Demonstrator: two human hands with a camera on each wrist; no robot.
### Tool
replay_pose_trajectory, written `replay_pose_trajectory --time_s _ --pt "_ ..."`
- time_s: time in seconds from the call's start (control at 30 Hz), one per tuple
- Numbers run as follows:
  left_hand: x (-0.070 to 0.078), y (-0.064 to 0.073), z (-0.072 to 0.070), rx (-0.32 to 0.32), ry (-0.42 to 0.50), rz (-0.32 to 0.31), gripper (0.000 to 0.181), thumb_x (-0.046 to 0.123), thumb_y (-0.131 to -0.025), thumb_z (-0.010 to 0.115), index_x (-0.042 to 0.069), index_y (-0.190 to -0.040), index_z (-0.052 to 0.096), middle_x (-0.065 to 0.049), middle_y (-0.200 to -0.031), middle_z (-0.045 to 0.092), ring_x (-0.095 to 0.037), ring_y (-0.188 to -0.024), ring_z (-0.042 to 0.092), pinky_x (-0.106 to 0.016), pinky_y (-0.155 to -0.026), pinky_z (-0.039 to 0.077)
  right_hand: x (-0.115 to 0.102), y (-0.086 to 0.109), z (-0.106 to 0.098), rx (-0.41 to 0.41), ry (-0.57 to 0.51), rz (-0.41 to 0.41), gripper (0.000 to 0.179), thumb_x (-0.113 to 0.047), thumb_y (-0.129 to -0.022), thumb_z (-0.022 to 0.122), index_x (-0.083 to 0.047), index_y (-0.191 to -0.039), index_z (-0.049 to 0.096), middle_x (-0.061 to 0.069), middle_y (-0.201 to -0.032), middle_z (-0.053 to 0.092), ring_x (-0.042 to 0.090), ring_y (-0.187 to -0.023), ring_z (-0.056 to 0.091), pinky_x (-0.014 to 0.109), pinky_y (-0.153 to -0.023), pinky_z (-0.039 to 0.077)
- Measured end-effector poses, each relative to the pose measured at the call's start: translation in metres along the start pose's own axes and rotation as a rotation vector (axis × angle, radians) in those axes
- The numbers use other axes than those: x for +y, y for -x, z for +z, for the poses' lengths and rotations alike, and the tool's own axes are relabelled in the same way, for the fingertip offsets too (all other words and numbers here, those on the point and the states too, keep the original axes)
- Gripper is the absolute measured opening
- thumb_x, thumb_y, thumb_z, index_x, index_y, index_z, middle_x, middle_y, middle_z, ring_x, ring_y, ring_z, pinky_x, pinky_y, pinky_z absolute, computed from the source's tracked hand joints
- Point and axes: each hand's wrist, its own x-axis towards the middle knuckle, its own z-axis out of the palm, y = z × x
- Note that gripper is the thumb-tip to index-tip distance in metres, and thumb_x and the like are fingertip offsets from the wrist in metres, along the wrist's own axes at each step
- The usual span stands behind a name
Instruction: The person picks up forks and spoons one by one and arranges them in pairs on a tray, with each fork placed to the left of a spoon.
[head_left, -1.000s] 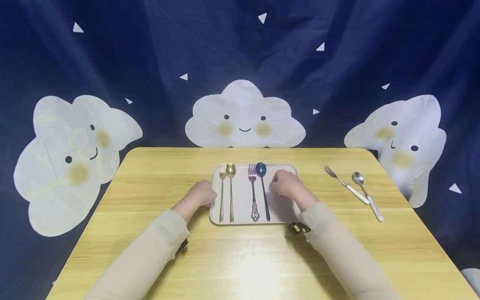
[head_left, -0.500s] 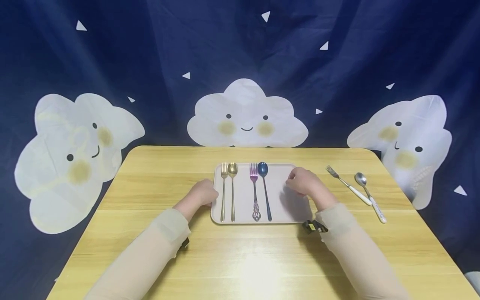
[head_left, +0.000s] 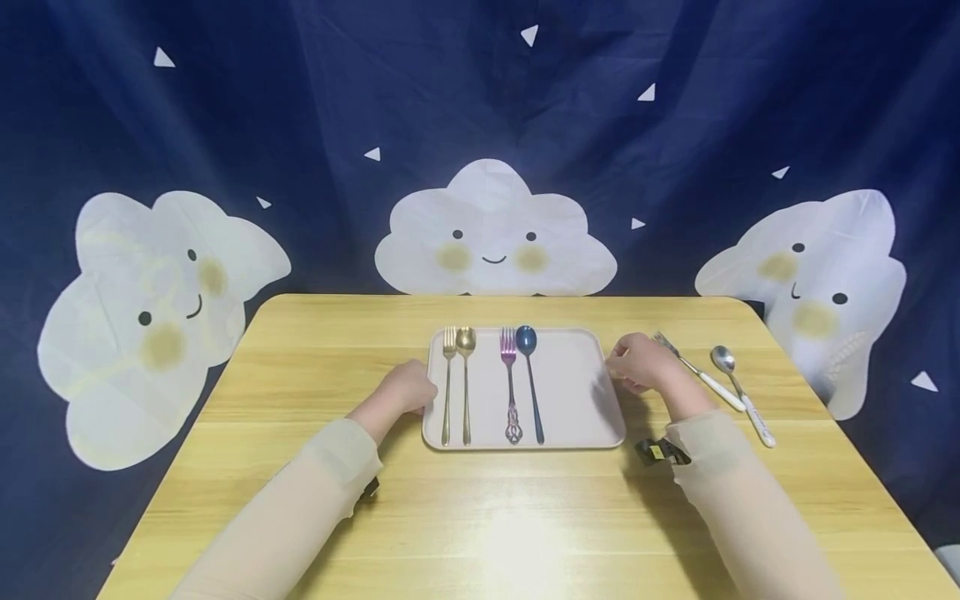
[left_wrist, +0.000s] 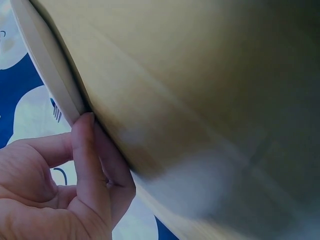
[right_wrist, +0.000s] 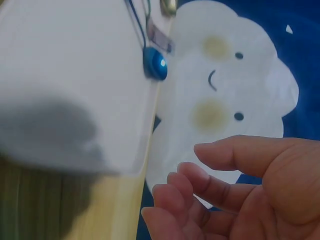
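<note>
A pale rectangular tray (head_left: 561,392) lies on the table. On its left half are a gold fork (head_left: 448,383) and a gold spoon (head_left: 466,342). A purple-tined fork (head_left: 508,350) and a blue spoon (head_left: 527,340) lie side by side near its middle. At the tray's left rim, my left hand (head_left: 405,387) pinches the edge; the left wrist view shows its fingertips (left_wrist: 85,120) against the rim. Just off the right rim hovers my right hand (head_left: 647,364), holding nothing. In the right wrist view its fingers are loosely bent, with thumb and fingertips apart.
Right of my right hand, a white-handled fork (head_left: 716,387) and a spoon with a patterned white handle (head_left: 724,360) lie on the wooden table (head_left: 480,508). A dark blue curtain (head_left: 480,83) with cloud prints hangs behind the table.
My right hand has moved rightward from above the tray, beside the blue spoon, to just outside its right edge. My left hand has stayed at the left rim. The cutlery lies as before.
</note>
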Motion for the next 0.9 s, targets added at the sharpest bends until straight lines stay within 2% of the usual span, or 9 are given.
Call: replay_pose_trajectory --time_s 0.17,0.37,0.57,0.7,0.9 --pt "0.000 -0.001 0.001 0.000 0.006 0.002 0.010 -0.001 -0.077 0.050 0.008 -0.076 0.054 -0.005 -0.067 0.056 -0.015 -0.052 0.050 -0.024 -0.050 0.045 0.014 0.003 -0.007 0.036 0.045 0.011 0.021 -0.016 -0.096 0.055 0.005 -0.099 0.055 0.014 -0.078 0.060 0.020 -0.065 0.058 0.038 -0.064 0.059" --pt "0.000 0.001 0.000 -0.003 0.022 0.007 0.010 -0.001 -0.078 0.051 0.006 -0.077 0.057 -0.006 -0.069 0.058 -0.016 -0.055 0.053 -0.025 -0.052 0.047 0.033 0.001 -0.014 0.051 0.131 0.064 0.032 -0.021 -0.097 0.056 0.009 -0.110 0.055 0.011 -0.070 0.058 0.021 -0.062 0.060 0.037 -0.063 0.058" --pt "0.002 0.004 -0.002 0.003 0.013 -0.014 0.009 -0.001 -0.078 0.050 0.004 -0.081 0.056 -0.008 -0.072 0.059 -0.017 -0.056 0.055 -0.026 -0.053 0.047 0.050 -0.004 -0.023 0.066 0.213 0.071 0.034 -0.025 -0.096 0.056 0.007 -0.108 0.055 0.009 -0.068 0.058 0.022 -0.060 0.059 0.034 -0.058 0.051" --pt "0.002 0.004 -0.002 0.004 0.020 -0.012 0.009 -0.001 -0.078 0.050 0.003 -0.081 0.056 -0.008 -0.072 0.058 -0.017 -0.056 0.054 -0.026 -0.053 0.048 0.059 -0.007 -0.028 0.098 0.242 0.073 0.032 -0.027 -0.095 0.056 0.003 -0.104 0.058 0.008 -0.072 0.058 0.020 -0.061 0.055 0.033 -0.058 0.046" --pt "0.000 0.000 0.000 0.000 0.029 -0.008 0.009 -0.001 -0.078 0.051 0.005 -0.079 0.057 -0.006 -0.070 0.057 -0.016 -0.054 0.053 -0.025 -0.050 0.047 0.071 -0.009 -0.034 0.150 0.219 0.099 0.035 -0.027 -0.094 0.057 0.006 -0.106 0.060 0.018 -0.091 0.062 0.025 -0.069 0.057 0.037 -0.061 0.048"
